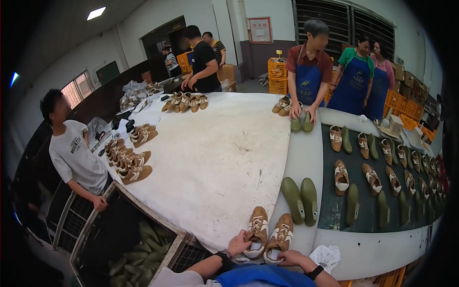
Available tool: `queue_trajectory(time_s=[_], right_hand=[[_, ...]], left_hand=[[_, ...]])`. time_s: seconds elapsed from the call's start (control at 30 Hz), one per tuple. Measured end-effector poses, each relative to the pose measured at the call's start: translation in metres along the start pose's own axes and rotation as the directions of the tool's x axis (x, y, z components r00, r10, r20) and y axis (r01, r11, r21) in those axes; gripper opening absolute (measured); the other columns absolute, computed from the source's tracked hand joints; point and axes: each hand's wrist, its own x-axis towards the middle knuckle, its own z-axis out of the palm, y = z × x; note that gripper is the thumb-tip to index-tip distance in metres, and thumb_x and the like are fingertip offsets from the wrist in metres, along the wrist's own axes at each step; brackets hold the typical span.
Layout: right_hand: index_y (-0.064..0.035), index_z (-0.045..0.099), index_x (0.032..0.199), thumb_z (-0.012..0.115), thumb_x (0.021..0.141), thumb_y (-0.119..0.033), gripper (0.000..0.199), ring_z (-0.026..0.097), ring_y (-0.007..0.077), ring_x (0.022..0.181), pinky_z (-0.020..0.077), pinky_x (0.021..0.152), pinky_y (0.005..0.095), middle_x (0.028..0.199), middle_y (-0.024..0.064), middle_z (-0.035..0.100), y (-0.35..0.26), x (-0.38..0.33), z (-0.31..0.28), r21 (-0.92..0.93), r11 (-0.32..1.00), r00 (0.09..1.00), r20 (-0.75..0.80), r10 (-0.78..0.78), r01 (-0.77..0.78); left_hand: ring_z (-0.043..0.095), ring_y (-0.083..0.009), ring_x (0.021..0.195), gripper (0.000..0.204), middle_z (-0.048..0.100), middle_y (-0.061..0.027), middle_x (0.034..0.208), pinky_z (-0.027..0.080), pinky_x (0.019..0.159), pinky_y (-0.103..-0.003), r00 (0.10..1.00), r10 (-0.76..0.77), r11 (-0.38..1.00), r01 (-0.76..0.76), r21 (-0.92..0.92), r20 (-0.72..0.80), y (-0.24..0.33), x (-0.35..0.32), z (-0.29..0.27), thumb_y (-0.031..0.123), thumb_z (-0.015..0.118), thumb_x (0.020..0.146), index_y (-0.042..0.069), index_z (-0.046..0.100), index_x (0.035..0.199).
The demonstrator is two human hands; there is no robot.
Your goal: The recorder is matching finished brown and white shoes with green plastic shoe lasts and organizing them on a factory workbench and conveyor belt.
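Note:
Two brown sneakers with white stripes and laces lie side by side at the table's near edge, toes pointing away from me. My left hand (pixel 238 243) is closed on the heel part of the left sneaker (pixel 258 226), fingers at its opening. My right hand (pixel 292 259) grips the heel of the right sneaker (pixel 281 232) in the same way. Just beyond them rests a pair of green shoe lasts, one left (pixel 292 198) and one right (pixel 309 201). A crumpled white cloth (pixel 326 257) lies to the right of my right hand.
A dark conveyor belt (pixel 317 217) carries rows of sneakers and green lasts at right. Across the white table (pixel 215 143), a co-worker (pixel 310 71) handles two lasts. At left, a person (pixel 76 148) stands beside a bin (pixel 91 239) of lasts, near grouped sneakers (pixel 129 162).

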Motion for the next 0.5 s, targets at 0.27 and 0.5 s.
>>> queue_trajectory(time_s=[0.27, 0.5], right_hand=[[-0.0184, 0.062, 0.1, 0.065, 0.069, -0.038, 0.037, 0.06, 0.0303, 0.087, 0.0472, 0.075, 0.0381, 0.091, 0.0097, 0.064, 0.0, -0.003, 0.007, 0.023, 1.0, 1.0, -0.003, 0.007, -0.007], [-0.0152, 0.062, 0.097, 0.067, 0.069, -0.035, 0.034, 0.06, 0.0306, 0.084, 0.0466, 0.073, 0.0389, 0.089, 0.0107, 0.064, 0.002, 0.0, 0.008, 0.063, 0.998, 0.999, -0.045, -0.026, 0.029]], left_hand=[[0.059, -0.035, 0.075, 0.038, 0.061, -0.0145, 0.076, 0.046, 0.067, -0.043, 0.998, -0.038, 0.999, 0.038, 0.01, 0.043, 0.008, -0.008, -0.005, 0.029, 0.061, 0.07, 0.012, 0.044, 0.099], [0.059, -0.0378, 0.074, 0.039, 0.062, -0.0175, 0.075, 0.047, 0.066, -0.044, 0.999, 0.019, 1.0, -0.018, 0.013, -0.047, -0.006, -0.002, 0.003, 0.027, 0.063, 0.068, 0.01, 0.044, 0.098]])
